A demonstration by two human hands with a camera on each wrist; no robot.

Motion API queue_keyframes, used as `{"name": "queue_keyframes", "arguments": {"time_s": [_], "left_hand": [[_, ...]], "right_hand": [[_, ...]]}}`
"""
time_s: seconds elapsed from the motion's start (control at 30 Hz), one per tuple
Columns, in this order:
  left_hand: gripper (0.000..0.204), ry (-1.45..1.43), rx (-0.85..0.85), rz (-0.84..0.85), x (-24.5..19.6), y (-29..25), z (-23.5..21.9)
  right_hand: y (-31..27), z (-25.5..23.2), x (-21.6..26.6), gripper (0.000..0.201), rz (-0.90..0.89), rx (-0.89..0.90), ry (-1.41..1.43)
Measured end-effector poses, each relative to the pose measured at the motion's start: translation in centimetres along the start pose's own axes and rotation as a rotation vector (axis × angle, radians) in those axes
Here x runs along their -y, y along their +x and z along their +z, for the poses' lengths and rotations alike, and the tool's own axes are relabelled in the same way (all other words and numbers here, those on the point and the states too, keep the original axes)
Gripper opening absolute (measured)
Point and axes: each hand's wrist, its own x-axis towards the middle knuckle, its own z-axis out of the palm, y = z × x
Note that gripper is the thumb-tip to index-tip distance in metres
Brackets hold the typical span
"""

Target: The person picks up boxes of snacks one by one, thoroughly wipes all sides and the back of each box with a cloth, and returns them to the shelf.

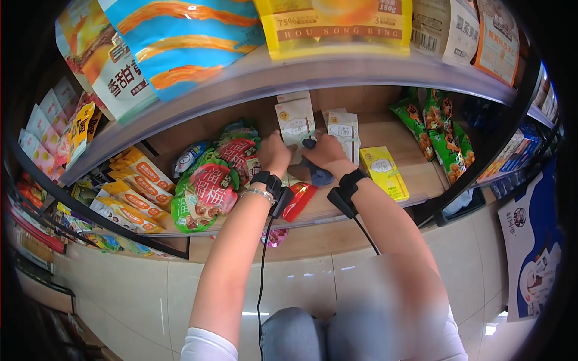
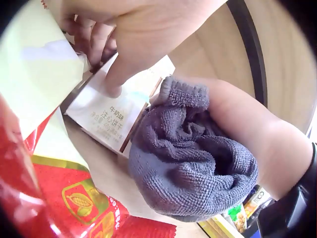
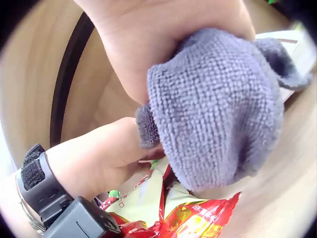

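In the head view my left hand (image 1: 274,154) and right hand (image 1: 329,150) work side by side inside the lower shelf. A white biscuit box (image 2: 110,119) is held by the left hand, its thumb on the printed face and the other fingers at the far edge. Bunched in the right hand's grip is a grey-blue cloth (image 3: 213,109), which hangs beside the box. White cartons (image 1: 295,119) stand upright behind the hands. Below them a red snack packet (image 1: 299,201) lies near the shelf's front. The right fingertips are hidden by the cloth.
Left of the hands sit green and red snack bags (image 1: 208,192) and orange-white packets (image 1: 129,207). A yellow box (image 1: 385,172) and green bags (image 1: 442,132) stand to the right. The upper shelf edge (image 1: 241,90) overhangs the hands, with large bags on it.
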Motion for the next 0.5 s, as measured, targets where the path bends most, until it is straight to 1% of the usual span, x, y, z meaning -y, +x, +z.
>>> {"name": "queue_keyframes", "arguments": {"time_s": [0.1, 0.3, 0.4, 0.43, 0.5], "left_hand": [[0.042, 0.091, 0.015, -0.027, -0.7, -0.3, -0.5], [0.046, 0.155, 0.008, -0.062, -1.1, -0.3, -0.4], [0.052, 0.154, 0.033, -0.055, -1.2, -0.3, -0.6], [0.053, 0.159, -0.036, -0.025, -1.0, -0.4, -0.3], [0.055, 0.168, -0.173, 0.036, -1.0, -0.8, 0.1]], "right_hand": [[0.5, 0.2, -0.3, 0.055, 0.005, 0.006, 0.009], [0.5, -0.1, -0.5, 0.055, 0.034, 0.034, 0.014], [0.0, -0.8, -0.2, 0.054, 0.046, 0.034, 0.016], [-0.1, -1.0, -0.1, 0.053, 0.045, 0.031, 0.014], [-0.3, -1.5, -0.4, 0.051, 0.013, -0.046, 0.069]]}}
